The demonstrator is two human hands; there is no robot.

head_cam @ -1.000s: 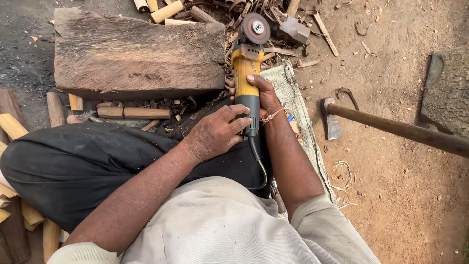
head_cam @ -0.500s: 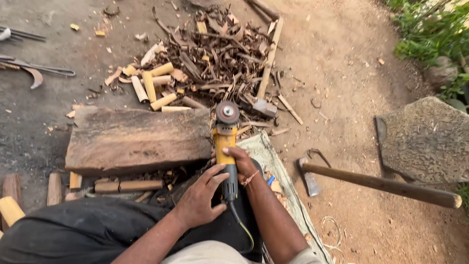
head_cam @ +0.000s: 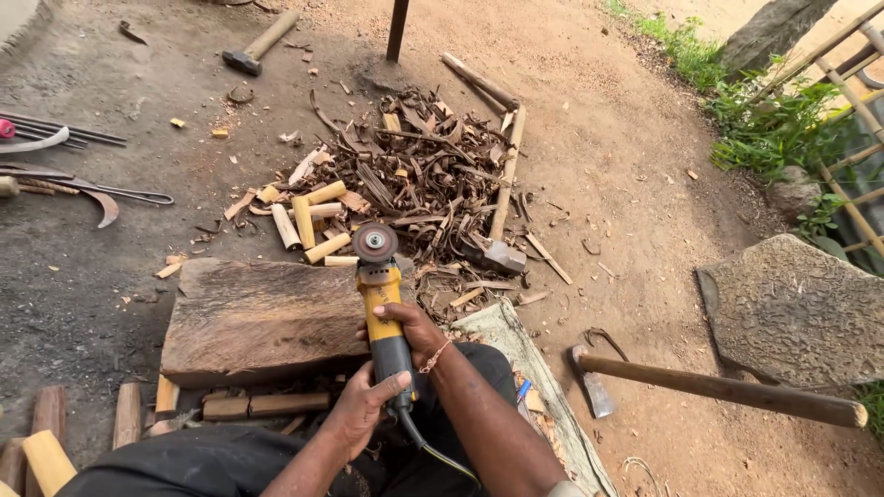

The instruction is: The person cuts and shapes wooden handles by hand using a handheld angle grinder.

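Right hand (head_cam: 410, 333) is clamped around the mid-body of the yellow angle grinder (head_cam: 382, 317); left hand (head_cam: 361, 408) is closed on its black rear grip, just behind the right. Grinder extends forward from both hands, its round, rusty disc (head_cam: 375, 243) at the far end, over the edge of a rough, weathered wooden slab (head_cam: 262, 317). Curled bark shavings (head_cam: 424, 175) lie beyond on bare ground.
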